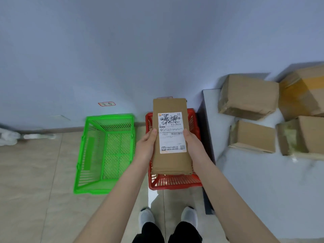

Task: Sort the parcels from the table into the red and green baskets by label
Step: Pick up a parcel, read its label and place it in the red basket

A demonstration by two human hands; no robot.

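I hold a long flat brown parcel (171, 162) with both hands, directly above the red basket (175, 183). Its white shipping label (171, 132) faces up, with black handwriting across the barcode. My left hand (147, 146) grips the parcel's left edge and my right hand (192, 146) grips its right edge. The green basket (91, 155) stands on the floor to the left of the red one, with nothing in it. On the table (263, 181) at the right lie several brown cardboard parcels (249, 95), (254, 135).
A small red-framed tag (106, 103) is stuck on the wall above the green basket; another is partly hidden behind the parcel. My feet in light shoes (189, 216) stand on the tiled floor just before the red basket. A white object lies at the far left.
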